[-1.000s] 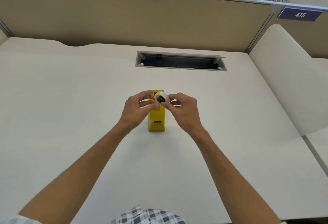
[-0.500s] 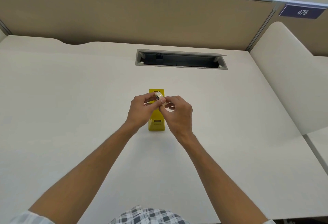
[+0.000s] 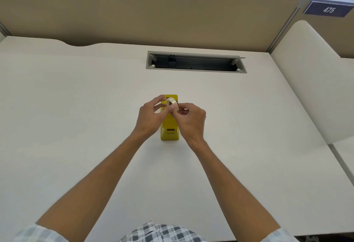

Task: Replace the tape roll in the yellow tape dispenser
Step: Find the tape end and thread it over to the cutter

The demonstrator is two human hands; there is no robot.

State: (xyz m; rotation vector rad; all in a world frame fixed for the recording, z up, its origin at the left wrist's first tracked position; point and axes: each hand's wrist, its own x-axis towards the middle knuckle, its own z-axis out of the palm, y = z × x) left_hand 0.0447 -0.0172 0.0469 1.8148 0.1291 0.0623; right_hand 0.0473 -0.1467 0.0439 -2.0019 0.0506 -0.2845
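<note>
The yellow tape dispenser (image 3: 170,132) stands on the white desk (image 3: 76,117), its long axis pointing away from me. Just above its far half, both hands hold a small pale tape roll (image 3: 172,103) with a dark core. My left hand (image 3: 151,116) pinches the roll from the left with thumb and fingers. My right hand (image 3: 189,120) grips it from the right and below. The hands hide the dispenser's middle, so I cannot tell whether the roll touches it.
An open grey cable tray slot (image 3: 195,62) is cut into the desk behind the dispenser. A tan partition (image 3: 153,15) closes the back, with a rounded white divider (image 3: 314,81) at the right. A sign reading 475 (image 3: 328,9) hangs at the upper right.
The roll has turned between the fingers, from face-on to edge-on to angled, while both hands stay over the dispenser's far end. The dispenser has not moved.
</note>
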